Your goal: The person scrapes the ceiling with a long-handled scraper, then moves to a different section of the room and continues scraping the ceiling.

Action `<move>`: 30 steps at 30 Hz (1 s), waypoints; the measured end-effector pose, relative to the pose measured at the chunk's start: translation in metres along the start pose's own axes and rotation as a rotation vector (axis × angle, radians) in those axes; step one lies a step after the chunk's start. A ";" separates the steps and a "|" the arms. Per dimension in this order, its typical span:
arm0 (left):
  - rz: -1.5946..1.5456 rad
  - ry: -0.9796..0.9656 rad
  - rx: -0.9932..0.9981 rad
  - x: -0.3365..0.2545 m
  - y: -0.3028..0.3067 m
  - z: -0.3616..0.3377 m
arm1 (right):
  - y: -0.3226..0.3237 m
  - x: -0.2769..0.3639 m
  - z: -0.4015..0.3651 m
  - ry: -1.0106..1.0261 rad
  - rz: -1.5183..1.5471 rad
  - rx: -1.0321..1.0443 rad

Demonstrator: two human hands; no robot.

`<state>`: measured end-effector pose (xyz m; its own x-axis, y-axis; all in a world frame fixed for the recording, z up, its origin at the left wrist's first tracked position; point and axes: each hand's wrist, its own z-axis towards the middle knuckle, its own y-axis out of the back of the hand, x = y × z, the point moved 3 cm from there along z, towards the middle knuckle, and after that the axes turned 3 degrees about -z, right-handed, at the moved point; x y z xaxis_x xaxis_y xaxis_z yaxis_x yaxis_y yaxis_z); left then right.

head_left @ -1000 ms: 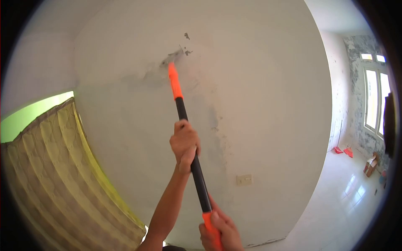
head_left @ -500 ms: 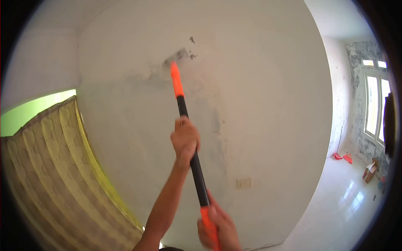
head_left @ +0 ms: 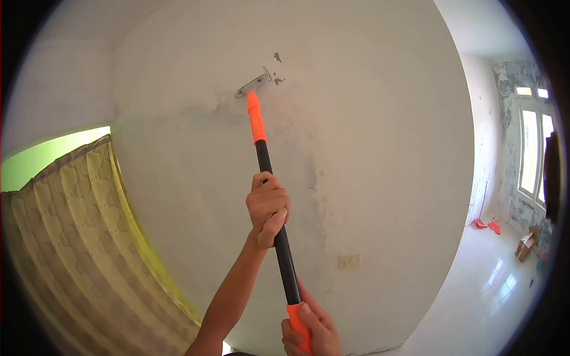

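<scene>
**Scraper blade high on the wall**

The left hand (head_left: 268, 207) is clenched mid-shaft on the long black, orange-ended scraper pole (head_left: 284, 255), and the right hand (head_left: 313, 333) grips its lower orange end. The metal blade (head_left: 254, 83), blurred a moment ago, now lies sharp against the white plaster wall (head_left: 386, 148).

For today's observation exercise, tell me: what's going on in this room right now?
A person is working a long-handled scraper against a white wall. The left hand grips the black shaft midway, and the right hand holds the orange grip at the bottom end. The metal blade is pressed high on the wall, beside small chipped spots in the paint. A mattress leans at the left.
</scene>
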<state>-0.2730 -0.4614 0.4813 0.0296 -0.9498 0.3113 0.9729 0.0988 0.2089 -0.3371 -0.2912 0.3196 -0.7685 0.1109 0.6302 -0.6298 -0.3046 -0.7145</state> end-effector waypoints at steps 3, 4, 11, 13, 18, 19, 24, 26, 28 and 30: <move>0.003 -0.030 -0.002 0.009 -0.001 0.000 | 0.009 0.019 0.018 -0.179 -0.010 0.179; 0.002 -0.051 -0.006 0.013 -0.002 0.003 | 0.014 0.018 0.016 -0.171 -0.015 0.140; 0.022 0.012 -0.011 0.001 -0.010 -0.005 | 0.018 0.017 0.015 -0.130 -0.051 0.077; 0.059 -0.076 -0.033 0.043 -0.005 0.020 | 0.019 0.028 0.037 -0.104 -0.118 0.112; 0.028 -0.054 0.084 0.035 0.006 0.060 | -0.018 0.061 0.036 -0.092 0.042 0.250; 0.018 -0.055 0.081 0.031 0.005 0.050 | -0.013 0.053 0.035 -0.104 0.032 0.213; -0.031 0.095 0.126 -0.005 -0.008 -0.031 | 0.035 -0.012 0.002 -0.153 0.111 0.221; -0.003 0.222 0.200 -0.041 -0.006 -0.056 | 0.048 -0.033 -0.010 0.054 -0.414 0.059; -0.038 0.438 0.186 -0.072 0.007 -0.086 | 0.077 -0.067 -0.013 0.068 -0.324 0.098; -0.485 0.869 0.104 -0.074 0.049 -0.147 | 0.100 -0.083 -0.013 0.020 -0.287 0.103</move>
<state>-0.1935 -0.4297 0.3322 -0.1676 -0.7777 -0.6059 0.9007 -0.3707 0.2266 -0.3380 -0.3182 0.1919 -0.5633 0.2250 0.7950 -0.8078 -0.3518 -0.4729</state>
